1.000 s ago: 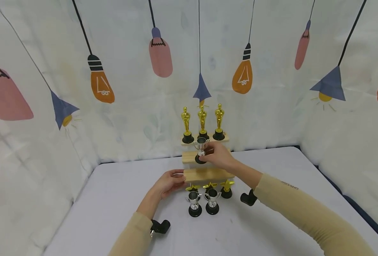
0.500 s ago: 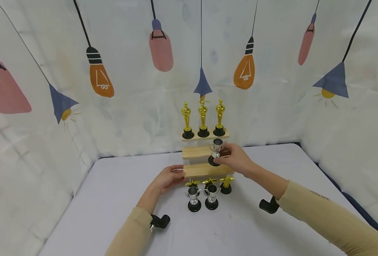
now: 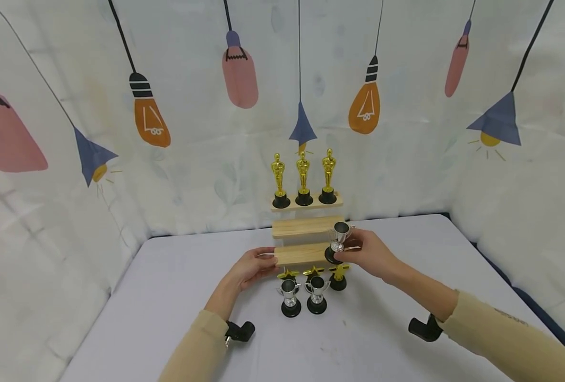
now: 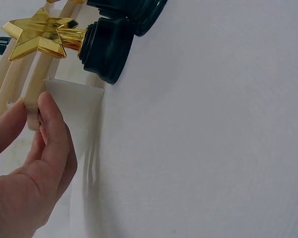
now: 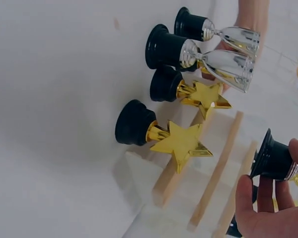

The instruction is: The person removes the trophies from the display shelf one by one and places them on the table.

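My right hand [image 3: 373, 255] grips a silver trophy cup [image 3: 340, 235] by its black base, held in the air before the right end of the lowest wooden step [image 3: 299, 254]. In the right wrist view the cup's black base [image 5: 273, 157] sits between thumb and fingers. My left hand [image 3: 251, 269] pinches the left end of that lowest step; the left wrist view shows thumb and fingers on the board's end [image 4: 34, 116]. Several gold statuettes [image 3: 304, 178] stand on the top step. The middle step [image 3: 294, 227] carries nothing.
Two silver cups [image 3: 316, 295] stand on the white table [image 3: 359, 339] before the steps. Just behind them are three gold star trophies [image 3: 339, 278] on black bases. A patterned cloth backdrop [image 3: 191, 175] rises behind the table.
My right hand has moved the silver cup from in front of the middle step to the right and lower. The left hand keeps its hold on the lowest step.
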Demonstrator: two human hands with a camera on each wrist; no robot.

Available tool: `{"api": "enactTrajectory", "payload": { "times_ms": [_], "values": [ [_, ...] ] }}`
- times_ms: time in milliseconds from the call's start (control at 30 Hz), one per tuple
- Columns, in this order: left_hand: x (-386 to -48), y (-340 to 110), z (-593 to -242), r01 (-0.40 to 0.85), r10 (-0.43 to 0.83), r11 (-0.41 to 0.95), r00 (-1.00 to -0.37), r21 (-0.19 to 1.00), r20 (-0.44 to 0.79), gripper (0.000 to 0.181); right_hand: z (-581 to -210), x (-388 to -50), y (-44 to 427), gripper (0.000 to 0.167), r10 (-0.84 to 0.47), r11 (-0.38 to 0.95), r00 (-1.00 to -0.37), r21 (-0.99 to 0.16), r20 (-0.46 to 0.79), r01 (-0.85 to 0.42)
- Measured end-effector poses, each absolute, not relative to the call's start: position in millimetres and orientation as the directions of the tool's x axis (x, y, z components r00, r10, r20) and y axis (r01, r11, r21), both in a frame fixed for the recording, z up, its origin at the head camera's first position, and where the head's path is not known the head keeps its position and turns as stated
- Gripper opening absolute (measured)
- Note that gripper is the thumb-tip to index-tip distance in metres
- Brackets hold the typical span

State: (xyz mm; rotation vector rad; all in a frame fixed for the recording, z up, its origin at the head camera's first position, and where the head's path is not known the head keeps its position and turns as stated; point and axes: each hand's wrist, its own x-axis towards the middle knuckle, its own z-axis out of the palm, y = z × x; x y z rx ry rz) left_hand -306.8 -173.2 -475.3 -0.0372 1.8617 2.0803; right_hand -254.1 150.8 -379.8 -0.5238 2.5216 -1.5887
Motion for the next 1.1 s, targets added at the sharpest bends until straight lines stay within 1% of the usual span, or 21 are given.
{"api": "enactTrajectory", "payload": {
  "times_ms": [233, 433, 800, 1100],
  "values": [
    [-307, -174, -473, -0.264, 0.251, -0.077, -0.939, 0.961, -0.237, 0.051, -386, -239, 159, 0.031, -0.362, 0.351, -0.930, -0.914, 0.069, -0.205],
    [-307, -173, -473, -0.261, 0.274, -0.068, -0.933, 0.963, -0.233, 0.052, -397, -227, 166, 0.030, -0.362, 0.348, -0.931, -0.919, 0.049, -0.183],
    [-304, -176, -473, -0.254, 0.268, -0.070, -0.936, 0.965, -0.227, 0.052, -426, -216, 170, 0.033, -0.435, 0.289, -0.900, -0.941, 0.033, -0.174],
    [-307, -176, -474, -0.255, 0.256, -0.071, -0.939, 0.964, -0.230, 0.053, -447, -216, 172, 0.030, -0.415, 0.341, -0.910, -0.926, 0.005, -0.160]
  ]
}}
